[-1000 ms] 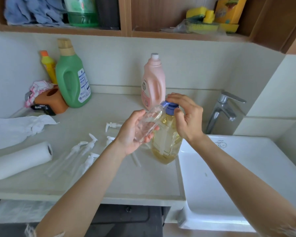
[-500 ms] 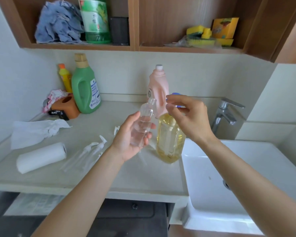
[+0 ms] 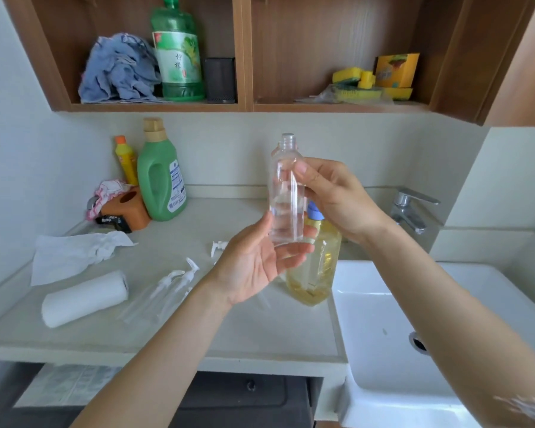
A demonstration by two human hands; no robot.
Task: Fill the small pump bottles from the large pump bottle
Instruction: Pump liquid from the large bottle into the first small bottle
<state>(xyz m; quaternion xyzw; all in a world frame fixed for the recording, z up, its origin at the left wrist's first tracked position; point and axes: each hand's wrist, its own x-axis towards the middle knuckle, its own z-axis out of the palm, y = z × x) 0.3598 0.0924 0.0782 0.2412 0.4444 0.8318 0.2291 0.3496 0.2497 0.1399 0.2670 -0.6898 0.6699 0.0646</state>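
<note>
**Clear bottle held upright above the counter**

Your right hand pinches the small clear bottle near its shoulder, neck uncapped. Your left hand lies open, fingers relaxed under its base. Behind it, the large pump bottle of yellow liquid stands on the counter, just beside the sink.

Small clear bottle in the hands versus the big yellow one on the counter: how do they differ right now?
The small clear bottle is held up, its neck open with no pump; it looks nearly empty. The large pump bottle stands on the counter, its blue pump on, holding yellow liquid low down. Both are upright and see-through.
</note>
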